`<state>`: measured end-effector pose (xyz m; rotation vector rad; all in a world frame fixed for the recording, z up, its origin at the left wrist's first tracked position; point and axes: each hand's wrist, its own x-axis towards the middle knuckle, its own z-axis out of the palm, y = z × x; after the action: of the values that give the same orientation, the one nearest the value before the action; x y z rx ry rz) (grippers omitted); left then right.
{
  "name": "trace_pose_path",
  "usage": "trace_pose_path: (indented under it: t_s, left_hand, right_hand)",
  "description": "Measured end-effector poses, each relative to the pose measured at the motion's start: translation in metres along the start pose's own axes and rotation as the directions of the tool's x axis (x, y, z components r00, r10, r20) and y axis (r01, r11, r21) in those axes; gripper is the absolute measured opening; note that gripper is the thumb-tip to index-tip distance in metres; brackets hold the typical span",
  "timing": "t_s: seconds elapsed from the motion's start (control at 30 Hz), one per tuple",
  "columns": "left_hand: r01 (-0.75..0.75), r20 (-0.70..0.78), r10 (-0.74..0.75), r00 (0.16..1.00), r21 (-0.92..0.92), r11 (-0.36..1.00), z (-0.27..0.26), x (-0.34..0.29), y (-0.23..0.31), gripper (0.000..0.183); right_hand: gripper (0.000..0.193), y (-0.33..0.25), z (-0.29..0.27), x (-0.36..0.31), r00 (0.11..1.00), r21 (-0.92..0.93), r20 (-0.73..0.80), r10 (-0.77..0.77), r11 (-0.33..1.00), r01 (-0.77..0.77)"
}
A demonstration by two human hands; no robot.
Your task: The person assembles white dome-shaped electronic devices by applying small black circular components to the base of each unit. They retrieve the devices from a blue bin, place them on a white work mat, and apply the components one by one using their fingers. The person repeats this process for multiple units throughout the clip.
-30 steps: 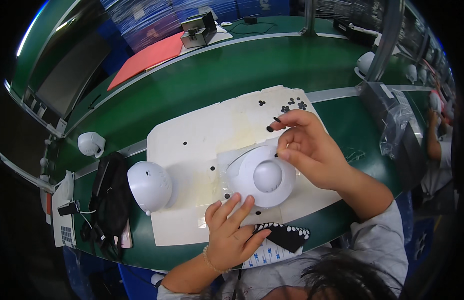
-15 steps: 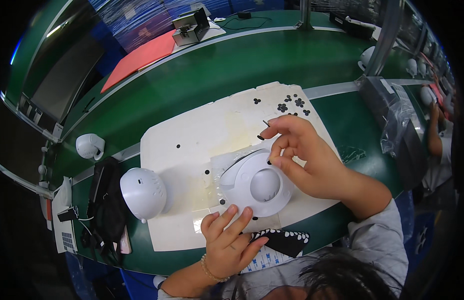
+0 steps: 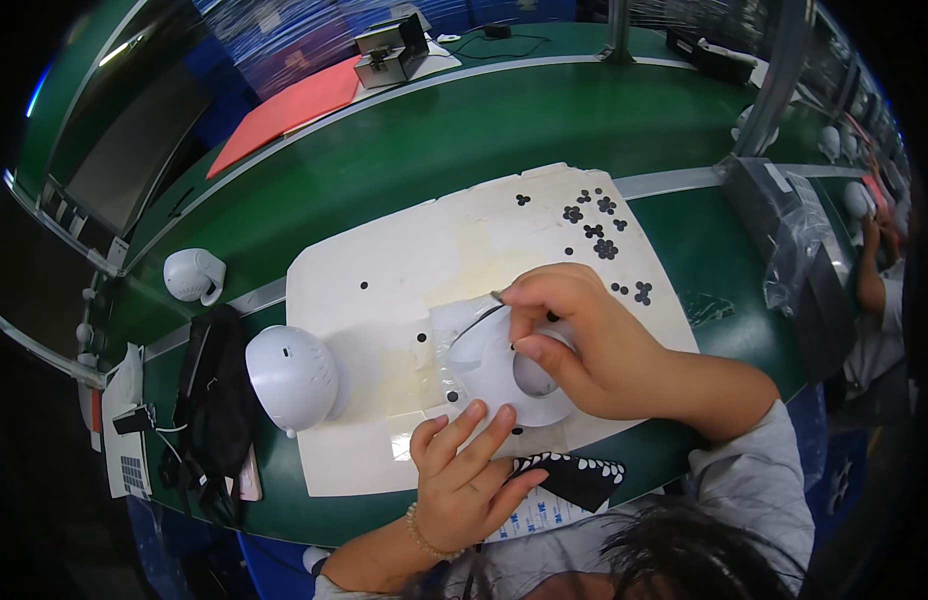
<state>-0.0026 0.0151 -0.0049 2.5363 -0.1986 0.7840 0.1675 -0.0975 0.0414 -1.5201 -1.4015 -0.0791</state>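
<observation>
A white rounded plastic housing [image 3: 491,371] with a round opening lies on clear film on the white board [image 3: 369,400]. My right hand [image 3: 584,345] is over its right side, thumb and forefinger pinched close together. A thin dark tip shows at the forefinger, and a small black dot by the thumb; what the pinch holds is too small to name. My left hand [image 3: 464,485] has its fingers stretched out, their tips at the housing's near left edge. Beside its thumb lies a black sheet [image 3: 579,482] with white round spots along one edge.
Several small black round pads [image 3: 605,249] are scattered on the board. Left stands another white rounded device [image 3: 294,375], with a smaller one [image 3: 192,275] beyond. A black bag [image 3: 214,400] lies at the left; a grey box [image 3: 784,230] with plastic wrap stands right.
My right hand has moved left and nearer, further over the housing, uncovering more black pads on the board. My left hand stays nearly in place.
</observation>
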Motion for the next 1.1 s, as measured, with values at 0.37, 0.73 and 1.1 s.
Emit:
trace_pose_path:
  t_s: [0.37, 0.73, 1.1]
  left_hand:
    - [0.021, 0.010, -0.021, 1.000, -0.008, 1.000, 0.001, -0.001, 0.000, 0.023]
    - [0.016, -0.004, -0.016, 1.000, 0.007, 1.000, 0.004, -0.002, -0.001, 0.022]
    - [-0.039, -0.055, 0.035, 0.998, -0.077, 0.996, 0.008, -0.001, -0.008, 0.028]
  right_hand:
    - [0.036, 0.001, 0.008, 0.001, 0.999, -0.063, 0.036, 0.001, 0.998, 0.001]
    - [0.025, -0.023, -0.017, -0.018, 0.991, -0.482, 0.130, -0.014, 0.873, 0.075]
    - [0.003, -0.015, 0.002, -0.041, 0.987, -0.143, 0.132, 0.091, 0.987, -0.072]
